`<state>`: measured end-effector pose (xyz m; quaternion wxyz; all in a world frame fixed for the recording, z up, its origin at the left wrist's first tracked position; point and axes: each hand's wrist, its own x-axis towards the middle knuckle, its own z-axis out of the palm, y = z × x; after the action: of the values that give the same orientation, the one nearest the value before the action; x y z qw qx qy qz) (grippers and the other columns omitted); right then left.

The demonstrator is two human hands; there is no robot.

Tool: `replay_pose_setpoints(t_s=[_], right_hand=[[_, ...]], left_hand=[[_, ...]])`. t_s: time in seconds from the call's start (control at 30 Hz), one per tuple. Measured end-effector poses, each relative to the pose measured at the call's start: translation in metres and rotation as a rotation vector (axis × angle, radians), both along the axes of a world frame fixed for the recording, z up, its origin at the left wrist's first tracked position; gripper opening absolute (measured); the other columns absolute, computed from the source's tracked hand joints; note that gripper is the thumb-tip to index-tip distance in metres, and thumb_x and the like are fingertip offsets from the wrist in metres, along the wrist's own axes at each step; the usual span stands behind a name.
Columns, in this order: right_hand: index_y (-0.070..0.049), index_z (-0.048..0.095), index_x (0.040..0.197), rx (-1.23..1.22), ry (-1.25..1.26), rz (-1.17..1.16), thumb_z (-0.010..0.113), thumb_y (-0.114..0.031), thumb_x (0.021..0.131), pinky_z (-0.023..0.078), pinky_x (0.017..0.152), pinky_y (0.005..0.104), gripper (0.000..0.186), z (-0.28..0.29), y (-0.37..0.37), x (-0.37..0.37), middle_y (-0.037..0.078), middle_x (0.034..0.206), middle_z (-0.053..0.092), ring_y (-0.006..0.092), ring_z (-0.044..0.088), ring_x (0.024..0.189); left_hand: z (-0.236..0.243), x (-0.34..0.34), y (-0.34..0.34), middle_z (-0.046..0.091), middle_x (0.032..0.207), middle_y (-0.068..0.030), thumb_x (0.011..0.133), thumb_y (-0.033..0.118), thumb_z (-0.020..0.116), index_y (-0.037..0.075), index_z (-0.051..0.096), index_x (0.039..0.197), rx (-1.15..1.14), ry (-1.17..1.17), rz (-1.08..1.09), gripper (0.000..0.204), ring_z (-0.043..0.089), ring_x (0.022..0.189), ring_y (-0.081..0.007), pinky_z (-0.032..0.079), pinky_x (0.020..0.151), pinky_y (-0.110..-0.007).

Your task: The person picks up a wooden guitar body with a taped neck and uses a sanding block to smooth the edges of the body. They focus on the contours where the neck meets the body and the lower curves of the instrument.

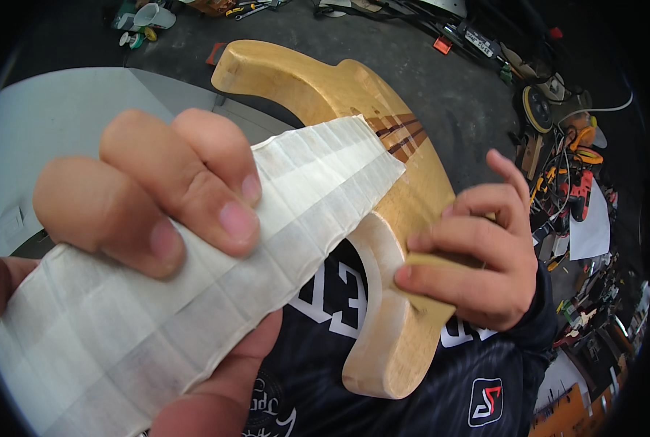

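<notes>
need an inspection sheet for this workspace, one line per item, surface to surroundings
surface: dark grey surface, bare around the upper edge of the work
job's things: golden guitar body with darker stripes; pale-wrapped neck; yellowish sheet against the body's side
clutter: loose tools crowd the right side, including a red tool near white paper; white cup at the upper left
hands: left hand clasps the neck; right hand presses the sheet with its fingers
cables: thin pale cable at right, among tools
surroundings: pale panel at left; wearer's black printed shirt below
</notes>
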<state>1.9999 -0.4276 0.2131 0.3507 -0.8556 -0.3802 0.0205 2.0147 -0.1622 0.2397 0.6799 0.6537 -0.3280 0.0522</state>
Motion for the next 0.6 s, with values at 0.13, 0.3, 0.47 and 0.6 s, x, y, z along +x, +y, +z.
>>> replay_pose_setpoints(t_s=[0.13,0.3,0.47,0.6], right_hand=[[-0.027,0.076,0.092,0.089,-0.204,-0.074,0.071,-0.023,0.069,0.030,0.107,0.0560,0.024,-0.026,0.011,0.007,-0.002,0.096,0.069,0.0199,0.056,0.088],[-0.026,0.077,0.095,0.150,-0.274,-0.104,0.070,-0.023,0.069,0.030,0.106,0.0567,0.027,-0.039,0.016,0.013,-0.001,0.100,0.070,0.0204,0.057,0.089],[-0.024,0.077,0.095,0.119,-0.001,-0.024,0.075,-0.026,0.071,0.029,0.105,0.0584,0.025,-0.017,0.008,0.006,0.000,0.096,0.069,0.0203,0.056,0.086],[-0.022,0.076,0.092,0.123,0.127,0.006,0.079,-0.026,0.071,0.029,0.105,0.0582,0.022,-0.010,-0.005,-0.006,-0.001,0.093,0.068,0.0197,0.056,0.084]], left_hand=[[-0.003,0.005,-0.004,0.040,0.101,-0.0016,0.082,0.064,0.064,0.025,0.037,0.139,-0.038,-0.021,-0.020,0.075,0.046,0.096,-0.0165,0.043,0.087,-0.033],[-0.004,0.005,0.000,0.040,0.101,-0.0017,0.082,0.064,0.064,0.024,0.037,0.138,-0.027,-0.045,0.010,0.075,0.046,0.095,-0.0162,0.042,0.087,-0.032],[-0.001,0.001,-0.001,0.041,0.102,-0.0017,0.082,0.064,0.065,0.024,0.037,0.138,-0.021,-0.008,0.016,0.074,0.047,0.096,-0.0161,0.042,0.087,-0.032],[-0.001,0.002,-0.003,0.041,0.102,-0.0013,0.082,0.065,0.064,0.026,0.036,0.137,-0.007,-0.017,0.012,0.073,0.047,0.096,-0.0160,0.042,0.087,-0.032]])
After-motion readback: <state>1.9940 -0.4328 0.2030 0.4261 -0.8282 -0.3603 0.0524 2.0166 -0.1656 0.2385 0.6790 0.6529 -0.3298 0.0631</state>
